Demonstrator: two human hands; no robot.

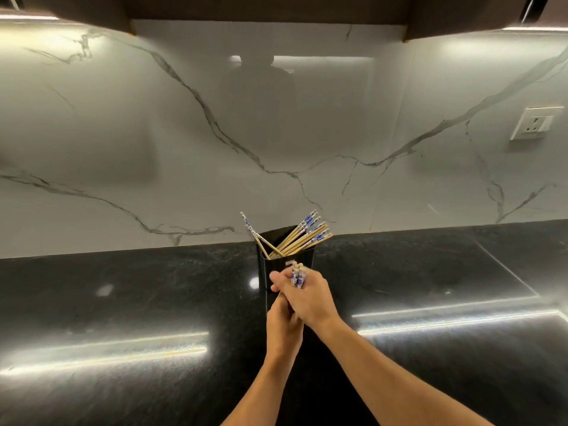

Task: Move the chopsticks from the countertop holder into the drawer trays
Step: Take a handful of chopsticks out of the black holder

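A black holder (301, 256) stands on the dark countertop near the wall. Several wooden chopsticks (302, 235) with blue-and-white tops lean out of it, most to the right, a couple to the left. Just in front of the holder, my right hand (310, 298) is closed around a small bundle of chopsticks (297, 275), their patterned ends pointing up. My left hand (281, 318) sits beneath and against the right hand, also wrapped around the bundle's lower part, which is hidden. No drawer or tray is in view.
The glossy black countertop (123, 318) stretches left and right with bright light reflections. A white marble-patterned backsplash (184, 133) rises behind it. A wall socket (534, 123) is at the right. Dark upper cabinets (276, 7) hang overhead.
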